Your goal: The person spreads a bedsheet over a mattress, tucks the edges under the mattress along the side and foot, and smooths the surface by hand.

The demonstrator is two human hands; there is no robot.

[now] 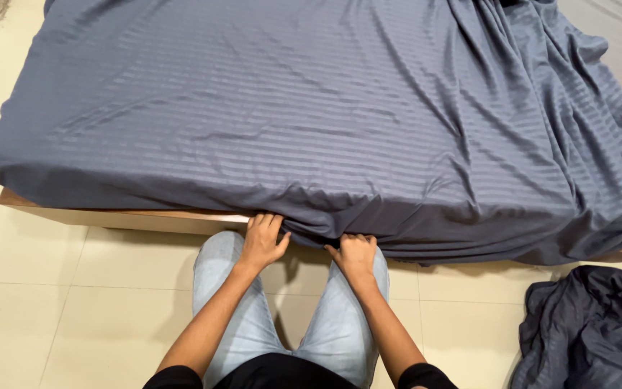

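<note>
Floor [73,310]: pale cream tiles, thin grout lines, glossy. Bed [131,218]: low wooden base, its light-brown edge showing along the near side from the left corner to about the middle.

Sheet [289,108]: slate-blue with faint woven stripes, spread over the mattress. Smooth and nearly flat on the left half; heavily creased and bunched on the right, with folds running from top right down toward the near edge. Long axis left to right across the view, parallel to the bed's near side; stripes along the same direction. Near hem draped over the mattress side, gathered into a pucker at the middle.

Second heap of dark-blue cloth [592,331] crumpled on the floor at lower right, apart from the bed. Lighter grey fabric [620,36] at the top right corner, partly under the sheet's folds.

Knees in pale-blue jeans [340,324] close against the bed side, between the arms and directly under the gathered hem.

Left hand [262,241]: fingers curled, closed on the sheet's hem at the mattress edge. Right hand [355,252]: fingers bent under, likewise pinching the hem just beside the pucker. Hands near each other, not touching.
</note>
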